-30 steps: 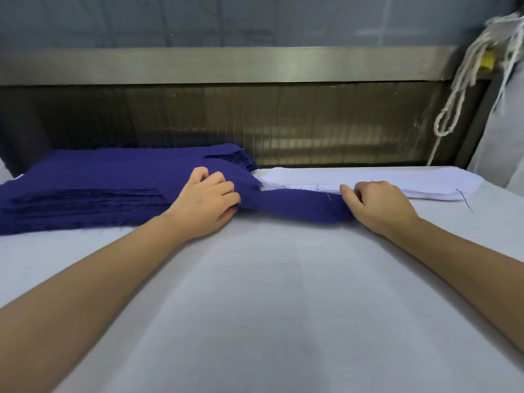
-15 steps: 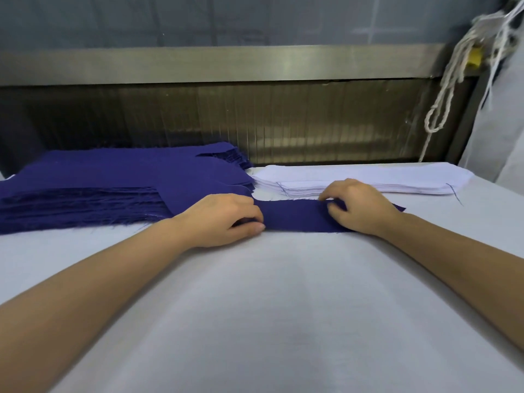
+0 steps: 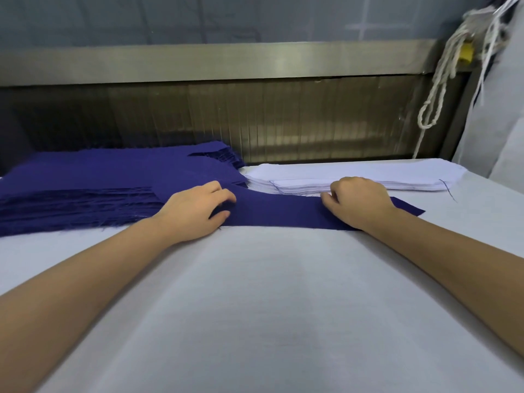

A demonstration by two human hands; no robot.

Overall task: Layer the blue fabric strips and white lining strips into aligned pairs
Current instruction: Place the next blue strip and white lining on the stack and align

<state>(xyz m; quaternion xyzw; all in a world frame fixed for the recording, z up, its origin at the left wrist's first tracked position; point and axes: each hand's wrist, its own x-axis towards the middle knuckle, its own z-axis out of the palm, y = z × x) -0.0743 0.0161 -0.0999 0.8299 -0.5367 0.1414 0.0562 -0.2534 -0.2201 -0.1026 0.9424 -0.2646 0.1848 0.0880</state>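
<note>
Right now, two bare forearms reach across a white padded table point(image 3: 269, 307) toward its far side. One blue strip point(image 3: 283, 212) lies flat on it, running left to right, just near of two stacks. The left hand point(image 3: 195, 214) rests on the strip's left end, its bent fingers and thumb closing on the cloth in what looks like a pinch. The right hand point(image 3: 360, 201) sits knuckles-up on the strip toward its right end, fingers curled. Its fingertips are hidden, so I cannot tell whether they pinch the cloth or only press it. The strip's right tip shows beyond that hand. At far left sits a thick blue stack point(image 3: 85, 182) with frayed edges, and the strip's left end meets it. At far right, just beyond the right hand, sits the white lining stack point(image 3: 368, 173). A metal rail point(image 3: 226, 61) runs behind, and a rope point(image 3: 436, 89) hangs at far right. The step in hand seems to be laying this strip flat to receive a lining. Done well, the hands would draw it lightly taut with even pull, so it lies without wrinkle or skew. Then lift a single lining off the top, since thin layers may cling, match one end first, and smooth the long edges together.
</note>
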